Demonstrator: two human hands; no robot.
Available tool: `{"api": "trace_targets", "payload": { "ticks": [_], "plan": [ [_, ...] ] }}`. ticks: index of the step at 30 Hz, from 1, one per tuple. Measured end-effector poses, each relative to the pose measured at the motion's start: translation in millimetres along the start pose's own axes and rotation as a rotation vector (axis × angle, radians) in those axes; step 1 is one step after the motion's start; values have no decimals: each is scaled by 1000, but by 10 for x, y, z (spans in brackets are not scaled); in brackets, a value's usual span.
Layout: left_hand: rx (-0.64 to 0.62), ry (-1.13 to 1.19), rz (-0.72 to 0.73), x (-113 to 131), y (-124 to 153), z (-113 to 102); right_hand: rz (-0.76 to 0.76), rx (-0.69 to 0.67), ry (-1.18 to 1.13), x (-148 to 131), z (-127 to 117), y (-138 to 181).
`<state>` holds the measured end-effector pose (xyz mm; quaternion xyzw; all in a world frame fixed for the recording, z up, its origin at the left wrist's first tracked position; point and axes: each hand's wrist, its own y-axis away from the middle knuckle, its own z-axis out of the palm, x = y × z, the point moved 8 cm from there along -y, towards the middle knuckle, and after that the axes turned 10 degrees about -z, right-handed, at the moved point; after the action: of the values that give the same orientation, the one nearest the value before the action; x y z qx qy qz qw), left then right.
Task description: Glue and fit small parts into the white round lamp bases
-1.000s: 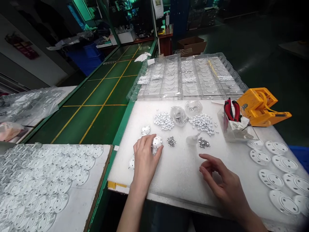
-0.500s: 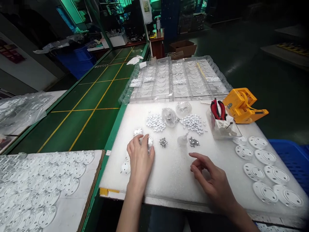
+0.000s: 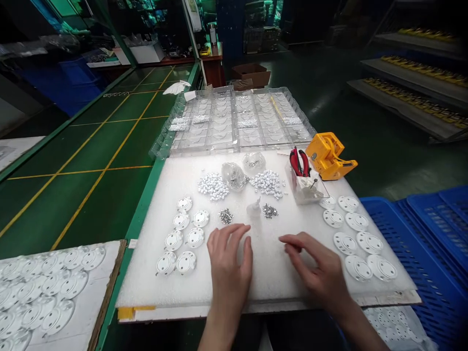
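Observation:
My left hand (image 3: 230,258) hovers over the white foam board (image 3: 270,287), its thumb apart from the loosely bent fingers and nothing between them. Beside it on the left, two uneven columns of white round plates with holes (image 3: 185,262) lie on the board. My right hand (image 3: 318,268) is loosely curled, index finger forward and thumb below it; I see nothing in its grasp. Close to its wrist lie more white round plates (image 3: 358,268). A small translucent squeeze bottle (image 3: 253,208) stands between two heaps of small metal parts (image 3: 225,216), beyond both hands.
Piles of small white pieces (image 3: 213,186) and clear bags (image 3: 234,176) lie farther back. Red-handled pliers (image 3: 299,162) stand in a clear box (image 3: 310,192) near a yellow tape dispenser (image 3: 329,156). Clear plastic trays (image 3: 223,139) lie behind; blue crates (image 3: 431,263) are at right.
My left hand has come away from the left plates and moved right, uncovering them. My right hand stays in about the same place, its fingers closer together. The view has turned to the right.

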<state>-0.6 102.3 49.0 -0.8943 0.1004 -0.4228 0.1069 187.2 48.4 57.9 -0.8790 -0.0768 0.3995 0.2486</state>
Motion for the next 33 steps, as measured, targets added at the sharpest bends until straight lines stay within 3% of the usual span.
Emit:
{"api": "trace_targets", "payload": {
  "ticks": [4, 7, 11, 14, 20, 23, 28, 33],
  "plan": [
    [-20, 201, -68, 14, 134, 150, 145, -48, 313, 410, -659, 201],
    [-22, 307, -141, -48, 137, 157, 143, -138, 522, 660, -953, 358],
    [-50, 396, -202, -73, 138, 149, 109, -243, 698, 858, -898, 509],
    [-29, 419, -203, -61, 156, 128, 124, -239, 733, 907, -815, 538],
    [-5, 282, -4, 76, 173, 105, 322, -122, 572, 710, -922, 445],
    [-47, 267, 51, 106, 176, 137, 321, -75, 255, 486, -723, 328],
    [-107, 283, 82, 99, 195, 200, 215, -118, -172, 221, -36, 135],
    [-193, 357, 135, 114, 217, 252, 184, -201, -325, 65, 372, 83]
  ]
}}
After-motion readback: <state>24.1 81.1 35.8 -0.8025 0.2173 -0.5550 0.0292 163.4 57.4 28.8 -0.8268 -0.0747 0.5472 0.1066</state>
